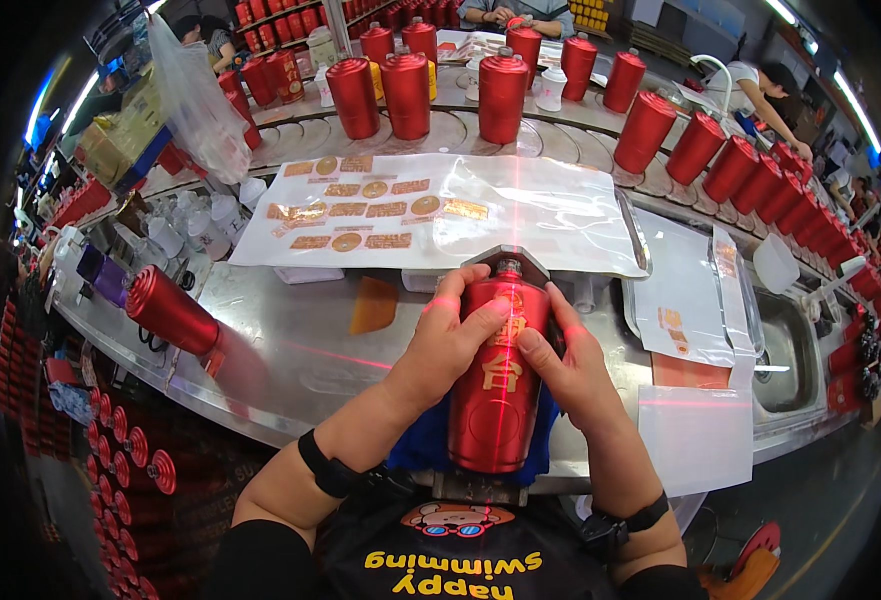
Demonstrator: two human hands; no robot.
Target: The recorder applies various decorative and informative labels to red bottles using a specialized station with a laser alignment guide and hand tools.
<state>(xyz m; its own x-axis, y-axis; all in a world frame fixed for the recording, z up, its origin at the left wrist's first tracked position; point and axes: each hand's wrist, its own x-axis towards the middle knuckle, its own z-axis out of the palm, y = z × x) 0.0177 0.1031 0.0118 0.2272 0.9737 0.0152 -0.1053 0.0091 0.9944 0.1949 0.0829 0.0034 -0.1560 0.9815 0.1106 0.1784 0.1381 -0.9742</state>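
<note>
A glossy red bottle (492,435) lies in front of me, its neck pointing away and resting at a dark angled metal bracket (532,266). Gold characters (503,370) run down its front. My left hand (448,335) wraps the bottle's left side, with the thumb pressed on the upper gold marking. From the right, my right hand (572,368) grips it too, thumb lying on the front beside the characters. Blue cloth (542,440) shows beneath the bottle. A red laser line runs along its length, and another crosses the table.
Beyond my hands lies a white sheet with gold decals (430,245). Another decal sheet (675,300) is at the right, before a sink (792,375). One red bottle (170,310) stands at the left. Several red bottles (501,100) line the conveyor (560,145). Other people work farther off.
</note>
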